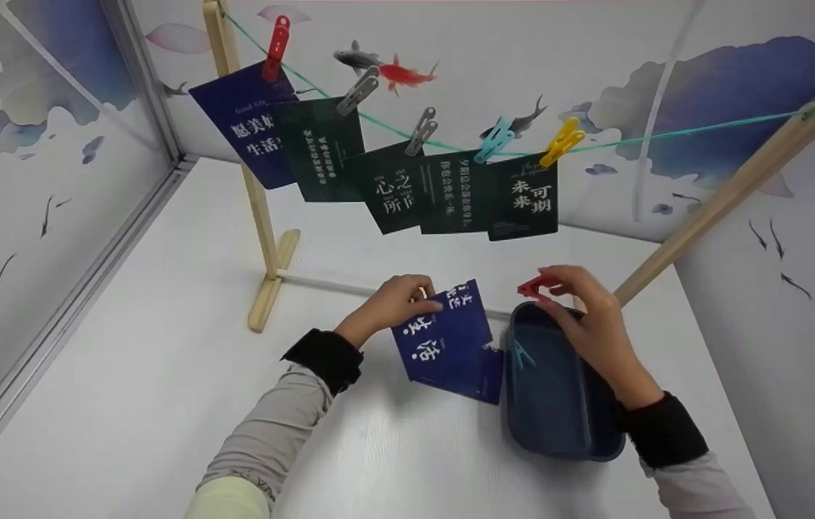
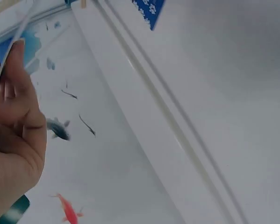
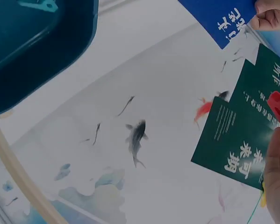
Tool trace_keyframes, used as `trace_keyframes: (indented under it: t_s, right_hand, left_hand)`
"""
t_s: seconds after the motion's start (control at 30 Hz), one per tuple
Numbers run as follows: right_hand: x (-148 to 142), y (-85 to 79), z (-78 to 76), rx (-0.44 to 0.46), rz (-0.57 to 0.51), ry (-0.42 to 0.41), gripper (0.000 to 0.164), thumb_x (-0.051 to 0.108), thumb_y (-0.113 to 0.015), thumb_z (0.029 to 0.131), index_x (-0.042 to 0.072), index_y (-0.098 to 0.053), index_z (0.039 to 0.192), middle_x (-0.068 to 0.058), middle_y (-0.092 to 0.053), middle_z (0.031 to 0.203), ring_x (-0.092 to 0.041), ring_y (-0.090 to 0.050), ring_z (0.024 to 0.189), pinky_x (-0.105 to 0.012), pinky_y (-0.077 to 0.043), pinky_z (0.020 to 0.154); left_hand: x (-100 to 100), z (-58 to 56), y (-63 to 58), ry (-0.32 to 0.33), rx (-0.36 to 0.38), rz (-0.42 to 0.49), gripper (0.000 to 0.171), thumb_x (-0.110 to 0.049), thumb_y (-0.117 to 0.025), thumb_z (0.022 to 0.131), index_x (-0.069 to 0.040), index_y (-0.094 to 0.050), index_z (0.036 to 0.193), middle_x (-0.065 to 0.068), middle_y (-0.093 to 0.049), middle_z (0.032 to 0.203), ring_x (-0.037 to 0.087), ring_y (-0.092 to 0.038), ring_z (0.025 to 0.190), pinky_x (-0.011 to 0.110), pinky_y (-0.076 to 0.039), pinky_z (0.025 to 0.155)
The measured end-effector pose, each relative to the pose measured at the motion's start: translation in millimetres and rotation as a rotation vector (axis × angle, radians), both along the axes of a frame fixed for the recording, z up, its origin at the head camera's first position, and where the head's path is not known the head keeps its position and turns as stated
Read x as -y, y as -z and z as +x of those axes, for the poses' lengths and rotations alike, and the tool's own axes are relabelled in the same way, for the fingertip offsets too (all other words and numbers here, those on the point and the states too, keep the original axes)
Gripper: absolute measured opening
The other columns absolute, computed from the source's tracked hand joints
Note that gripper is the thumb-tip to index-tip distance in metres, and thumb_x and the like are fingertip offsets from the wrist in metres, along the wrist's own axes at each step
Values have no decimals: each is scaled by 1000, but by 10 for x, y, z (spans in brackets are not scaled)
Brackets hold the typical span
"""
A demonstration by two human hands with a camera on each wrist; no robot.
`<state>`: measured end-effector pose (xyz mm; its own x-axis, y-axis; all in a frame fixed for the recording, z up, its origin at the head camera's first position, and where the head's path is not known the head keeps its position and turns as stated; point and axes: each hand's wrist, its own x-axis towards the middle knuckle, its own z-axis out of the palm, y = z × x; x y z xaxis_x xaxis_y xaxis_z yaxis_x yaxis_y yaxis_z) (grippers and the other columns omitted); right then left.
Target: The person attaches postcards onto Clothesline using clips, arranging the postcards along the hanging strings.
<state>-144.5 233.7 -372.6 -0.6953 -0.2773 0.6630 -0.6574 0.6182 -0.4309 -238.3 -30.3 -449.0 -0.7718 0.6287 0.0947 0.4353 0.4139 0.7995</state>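
A blue card with white characters [image 1: 443,339] is pinched at its upper edge by my left hand [image 1: 401,299]. Part of another blue card [image 1: 483,382] shows below it, mostly covered. My right hand [image 1: 591,317] pinches a red clothespin [image 1: 533,286] between thumb and fingers, over the far end of a dark blue bin [image 1: 548,411]. Inside the bin lies a teal clothespin [image 1: 520,355]. In the left wrist view the hand [image 2: 18,126] holds a thin card edge-on. The right wrist view has the red clothespin [image 3: 279,106] at its right edge.
Behind the hands, a green cord [image 1: 702,128] runs between wooden posts [image 1: 724,209]. From it hang a dark blue card [image 1: 252,137] and several green cards [image 1: 522,198], clipped by coloured clothespins [image 1: 562,140]. A white crossbar [image 1: 328,282] joins the stand low on the table.
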Motion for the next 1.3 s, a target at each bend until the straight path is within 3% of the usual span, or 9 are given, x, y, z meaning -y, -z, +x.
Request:
trace_keyframes:
  t_s: [0.2, 0.3, 0.4, 0.5, 0.57, 0.73, 0.93, 1.13, 1.3]
  right_hand:
    - [-111, -183, -51, 16, -114, 166, 33, -6, -63, 84, -6, -59, 117, -19, -65, 98, 8, -54, 90, -5, -44, 80]
    - [-183, -279, -68, 21, -171, 220, 32, -2, -61, 88, -7, -57, 120, -3, -65, 102, 8, -54, 92, -5, -44, 80]
    - [-276, -438, -100, 17, -237, 234, 34, -2, -58, 89, -8, -55, 122, 14, -59, 106, 5, -56, 88, -6, -45, 78]
    - [-384, -706, -161, 2, -310, 242, 36, -3, -56, 90, -7, -52, 126, 16, -57, 106, 1, -57, 84, -8, -46, 75]
    - [-447, -926, -209, -7, -348, 259, 38, -2, -56, 91, -5, -51, 128, 13, -57, 105, -2, -57, 82, -10, -46, 73]
    - [-466, -1335, -340, -44, -396, 261, 34, 6, -55, 93, 2, -51, 127, 9, -58, 104, -6, -59, 84, -12, -47, 76]
    - [-404, -1478, -533, -96, -425, 261, 34, 9, -56, 93, 3, -49, 126, 8, -58, 103, -2, -63, 74, -13, -49, 76]
    - [-448, -1585, -669, -20, -251, 321, 35, 15, -56, 93, 4, -52, 126, 18, -58, 101, 5, -59, 61, -9, -48, 68]
    - [-467, -1613, -734, 46, -191, 293, 28, 16, -56, 93, 7, -54, 119, 16, -54, 98, 3, -53, 54, -8, -46, 63]
  left_hand:
    - [-200, 27, -177, 58, 67, 43, 21, -13, -54, 95, 0, -55, 111, 18, -70, 83, 2, -51, 56, 16, -42, 59]
    - [-290, 57, -274, 99, 55, 47, 23, -7, -55, 91, 1, -53, 112, 18, -68, 81, 4, -47, 55, 17, -40, 60]
    - [-390, 87, -387, 97, 32, 63, 20, -7, -59, 90, 0, -54, 108, 17, -71, 86, 11, -55, 59, 21, -44, 72]
    - [-538, 106, -527, 22, -1, 113, 16, -13, -62, 91, -2, -56, 101, 15, -71, 96, 18, -66, 77, 25, -48, 81]
    - [-665, 108, -638, -51, -36, 174, 16, -17, -63, 91, -3, -56, 95, 13, -70, 95, 22, -66, 84, 24, -48, 77]
    - [-978, 57, -906, -222, -143, 307, 19, -24, -61, 91, -5, -56, 89, 6, -63, 81, 11, -56, 70, 14, -37, 59]
    - [-1231, 35, -1100, -268, -139, 403, 14, -17, -51, 97, -7, -42, 93, -4, -36, 66, 8, -38, 59, 17, -27, 54]
    - [-1427, 74, -1110, -370, -112, 559, 11, -12, -45, 99, -7, -37, 99, 0, -45, 72, 8, -46, 64, 15, -33, 56]
    - [-1571, 111, -1046, -367, -40, 635, 10, -10, -45, 99, -6, -36, 101, 2, -45, 76, 7, -45, 66, 14, -35, 58]
